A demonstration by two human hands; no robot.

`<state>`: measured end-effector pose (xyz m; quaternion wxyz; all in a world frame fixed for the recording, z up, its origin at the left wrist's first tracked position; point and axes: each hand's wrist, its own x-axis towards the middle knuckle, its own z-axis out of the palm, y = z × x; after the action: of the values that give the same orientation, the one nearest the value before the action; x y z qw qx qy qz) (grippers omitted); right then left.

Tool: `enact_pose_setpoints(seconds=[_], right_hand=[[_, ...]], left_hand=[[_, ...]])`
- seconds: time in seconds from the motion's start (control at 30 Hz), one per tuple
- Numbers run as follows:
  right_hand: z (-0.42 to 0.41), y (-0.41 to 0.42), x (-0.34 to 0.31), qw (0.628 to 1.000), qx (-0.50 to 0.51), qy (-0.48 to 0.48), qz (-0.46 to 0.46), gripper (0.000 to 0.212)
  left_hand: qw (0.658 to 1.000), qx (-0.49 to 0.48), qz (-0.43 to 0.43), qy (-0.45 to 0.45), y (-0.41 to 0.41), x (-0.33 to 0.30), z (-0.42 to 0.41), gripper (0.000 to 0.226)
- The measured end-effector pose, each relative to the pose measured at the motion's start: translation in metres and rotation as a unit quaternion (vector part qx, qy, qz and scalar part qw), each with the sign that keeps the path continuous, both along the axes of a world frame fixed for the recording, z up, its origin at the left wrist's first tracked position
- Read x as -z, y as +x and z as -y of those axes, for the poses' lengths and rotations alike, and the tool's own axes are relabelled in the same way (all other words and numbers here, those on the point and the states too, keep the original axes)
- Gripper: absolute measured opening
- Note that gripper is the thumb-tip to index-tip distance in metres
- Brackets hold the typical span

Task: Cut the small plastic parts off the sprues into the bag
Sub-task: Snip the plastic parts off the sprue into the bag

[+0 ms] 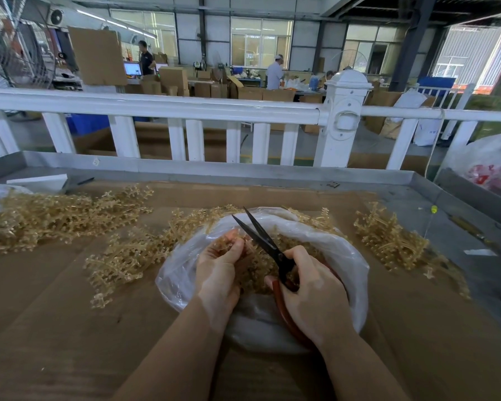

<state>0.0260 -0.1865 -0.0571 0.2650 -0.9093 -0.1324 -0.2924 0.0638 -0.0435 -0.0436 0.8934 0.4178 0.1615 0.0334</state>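
Observation:
A clear plastic bag point(344, 250) lies open in the middle of the table, with amber plastic bits point(307, 241) inside it. Over the bag my left hand point(219, 273) pinches an amber sprue point(229, 241) between thumb and fingers. My right hand point(313, 293) grips black scissors point(261, 235) by their red handles. The blades are spread apart and point up and to the left, just right of the held sprue.
Heaps of amber sprues lie at the left point(55, 215), beside the bag point(128, 256) and at the right point(394, 238), all on brown cardboard point(55, 328). A metal table rim point(243, 170) and a white fence point(185, 108) run behind. People work far off.

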Motion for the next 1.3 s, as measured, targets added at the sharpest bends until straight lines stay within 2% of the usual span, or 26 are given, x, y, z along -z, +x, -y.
enact_pose_setpoints(seconds=[0.13, 0.23, 0.6, 0.8, 0.93, 1.3], right_hand=[[0.0013, 0.0011, 0.0007, 0.999, -0.013, -0.027, -0.021, 0.036], [0.0021, 0.0007, 0.0007, 0.999, -0.017, -0.040, -0.026, 0.039], [0.0019, -0.0001, 0.0006, 0.997, -0.015, -0.064, -0.030, 0.041], [0.0021, 0.0003, -0.0011, 0.997, -0.022, -0.060, -0.035, 0.041], [0.0011, 0.0007, -0.0020, 0.998, -0.022, -0.054, -0.036, 0.045], [-0.0018, 0.0031, -0.0023, 0.997, -0.016, -0.070, -0.034, 0.039]], left_hand=[[1.000, -0.019, -0.009, -0.004, 0.0007, -0.0006, 0.0001, 0.033], [0.999, -0.027, -0.012, -0.022, -0.0012, -0.0014, -0.0009, 0.041], [0.999, -0.026, 0.014, -0.035, -0.0068, -0.0063, 0.0010, 0.023], [0.999, 0.020, 0.038, -0.012, -0.0079, -0.0061, 0.0013, 0.016], [0.998, 0.028, 0.056, -0.003, -0.0077, -0.0063, 0.0026, 0.018], [0.997, 0.034, 0.065, -0.021, -0.0044, -0.0028, 0.0022, 0.014]])
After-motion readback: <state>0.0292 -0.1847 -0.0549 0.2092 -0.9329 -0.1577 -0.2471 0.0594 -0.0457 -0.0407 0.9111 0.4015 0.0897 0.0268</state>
